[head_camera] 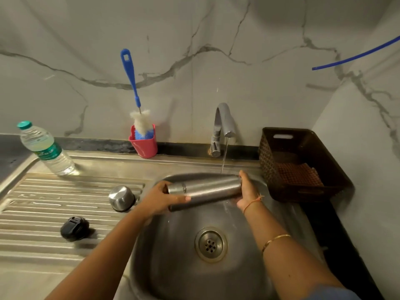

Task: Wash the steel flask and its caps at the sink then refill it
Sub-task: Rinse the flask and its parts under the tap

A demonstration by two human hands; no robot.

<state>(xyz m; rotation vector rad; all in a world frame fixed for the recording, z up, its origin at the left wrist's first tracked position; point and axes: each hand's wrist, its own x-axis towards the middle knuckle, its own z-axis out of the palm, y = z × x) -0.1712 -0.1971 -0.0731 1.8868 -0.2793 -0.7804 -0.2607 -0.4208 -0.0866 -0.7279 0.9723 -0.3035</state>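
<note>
The steel flask [205, 190] lies on its side in the air over the sink [173, 263], mouth to the left and base to the right, just under the tap [223, 126]. The left grip [161, 199] is clamped round the neck end with the thumb along the near side. The right grip [249, 191] is clamped on the base, thumb over the top and fingers beneath. Holding it level at both ends likely lets the thin stream of water [224, 154] fall on the outer wall near the base, so the body can be rinsed and turned. The wash looks to be at the outside of the body, with the refill not yet begun.

There are two caps, both set out of the way on the ribbed drainboard [43, 202] to the left. One steel cap [121, 198] sits near the basin edge, and one black cap [74, 228] lies nearer and further left.

On the counter at far left stands one plastic water bottle [46, 148], probably kept for the refill. One red cup [144, 145] against the wall holds one blue-handled bottle brush [141, 123], within reach. One brown basket [266, 161] with a cloth [298, 173] stands right of the sink.
</note>
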